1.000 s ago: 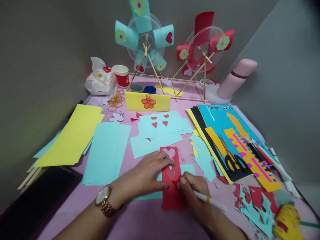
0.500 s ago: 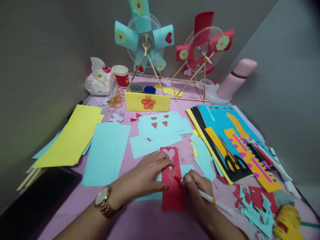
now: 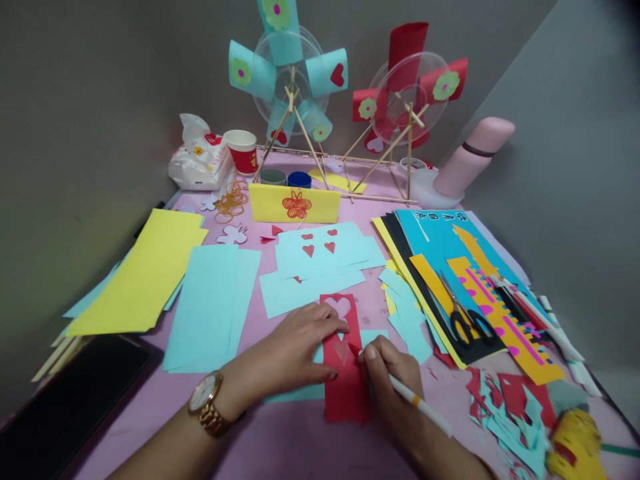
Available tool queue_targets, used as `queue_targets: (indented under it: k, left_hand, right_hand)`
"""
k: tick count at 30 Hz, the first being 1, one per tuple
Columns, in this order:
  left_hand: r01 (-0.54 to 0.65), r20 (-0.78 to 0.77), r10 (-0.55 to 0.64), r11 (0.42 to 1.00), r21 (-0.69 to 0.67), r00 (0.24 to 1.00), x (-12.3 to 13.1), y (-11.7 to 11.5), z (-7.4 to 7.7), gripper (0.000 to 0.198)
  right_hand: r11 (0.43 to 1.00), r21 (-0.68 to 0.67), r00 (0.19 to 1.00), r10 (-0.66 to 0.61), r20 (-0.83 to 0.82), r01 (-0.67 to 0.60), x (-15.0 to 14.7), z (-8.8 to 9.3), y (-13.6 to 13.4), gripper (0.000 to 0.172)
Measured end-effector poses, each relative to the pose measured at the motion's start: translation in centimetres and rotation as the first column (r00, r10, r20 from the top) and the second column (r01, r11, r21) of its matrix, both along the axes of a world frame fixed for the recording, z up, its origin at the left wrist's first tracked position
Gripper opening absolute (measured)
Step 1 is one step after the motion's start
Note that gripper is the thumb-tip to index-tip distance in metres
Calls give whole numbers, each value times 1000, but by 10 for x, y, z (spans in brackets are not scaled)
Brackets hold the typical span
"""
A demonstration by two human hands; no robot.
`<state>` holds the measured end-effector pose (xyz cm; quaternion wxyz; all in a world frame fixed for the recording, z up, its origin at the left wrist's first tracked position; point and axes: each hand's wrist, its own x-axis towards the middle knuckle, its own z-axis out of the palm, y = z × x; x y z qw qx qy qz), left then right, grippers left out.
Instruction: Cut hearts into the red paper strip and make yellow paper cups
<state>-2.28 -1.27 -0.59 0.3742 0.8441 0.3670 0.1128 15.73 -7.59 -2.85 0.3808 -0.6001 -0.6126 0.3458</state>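
Note:
A red paper strip (image 3: 345, 400) lies upright in front of me over a light blue sheet (image 3: 305, 393). Its upper end has a heart-shaped cut-out, and lower down is a smaller heart shape with a pale outline. My left hand (image 3: 295, 343) presses on the strip from the left, thumb and forefinger spread on either side of the smaller heart. Pinched in my right hand (image 3: 393, 367) is a white felt-tip pen (image 3: 420, 404) with a red tip. That tip is at the upper right of the smaller heart; whether it touches the paper I cannot tell.
Light blue cards with red hearts (image 3: 320, 257) lie ahead. To the left are blue sheets (image 3: 210, 307), yellow sheets (image 3: 145, 273) and a black tablet-like slab (image 3: 75, 407). Scissors (image 3: 465, 320) and scraps (image 3: 520, 413) lie right. Two paper-bladed wheels (image 3: 293, 87) stand behind.
My right hand and the pen have shifted slightly up and left, bringing the red tip from the heart's lower right to its upper right. My left hand and the strip stay put.

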Motion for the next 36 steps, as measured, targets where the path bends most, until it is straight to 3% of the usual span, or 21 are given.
queue_targets:
  k: [11, 27, 36]
  left_hand:
    - [4, -7, -4, 1000, 0, 1000, 0, 1, -2, 53]
    - [-4, 15, 4, 1000, 6, 1000, 0, 0, 0, 48]
    - [-5, 13, 5, 1000, 6, 1000, 0, 0, 0, 48]
  right_hand:
    - [1000, 17, 994, 11, 112, -13, 1, -4, 2, 34]
    - [999, 18, 999, 44, 9, -44, 1, -1, 1, 34]
    - [994, 47, 990, 90, 105, -95, 2, -3, 3, 35]
